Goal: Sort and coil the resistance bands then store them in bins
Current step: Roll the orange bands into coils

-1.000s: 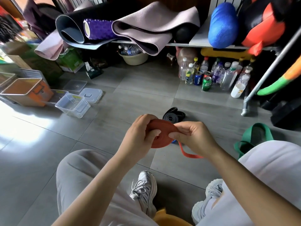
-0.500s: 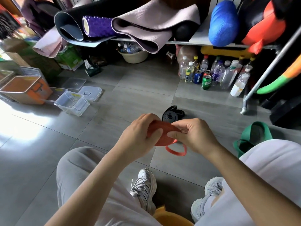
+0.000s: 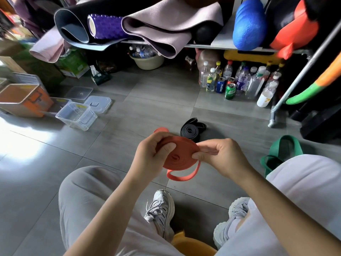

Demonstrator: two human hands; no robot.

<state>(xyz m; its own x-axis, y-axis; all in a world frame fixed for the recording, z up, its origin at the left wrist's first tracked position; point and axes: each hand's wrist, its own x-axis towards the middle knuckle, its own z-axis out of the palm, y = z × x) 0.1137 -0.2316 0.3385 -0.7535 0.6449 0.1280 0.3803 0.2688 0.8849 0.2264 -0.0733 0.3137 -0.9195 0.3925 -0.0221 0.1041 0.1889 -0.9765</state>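
I have the orange resistance band (image 3: 181, 156) in both hands, held over the grey tiled floor (image 3: 114, 148) in front of my knees; most of it is wound into a flat disc of a coil, its face tipped up toward me; my left hand (image 3: 153, 155) is curled round the coil's left edge, thumb pressed on the face and fingers hidden behind; my right hand (image 3: 220, 157) pinches the right edge between thumb and forefinger, the other fingers folded in; a short loose loop of the same band hangs free below the coil, touching nothing that I can see; on the floor just beyond my hands lies the black band (image 3: 191, 130), partly coiled with its end trailing to the right; the green band (image 3: 285, 149) lies uncoiled on the floor at my right, beside my right knee, part of it hidden behind the leg; well off to my left stands a clear plastic bin (image 3: 76, 115) with its lid off, two clear lids (image 3: 98, 103) on the floor behind it and an orange box (image 3: 24, 100) just left of it; a cluster of bottles and cans (image 3: 238, 80) stands under the shelf (image 3: 201, 45) ahead, and rolled mats (image 3: 166, 24) rest on that shelf.
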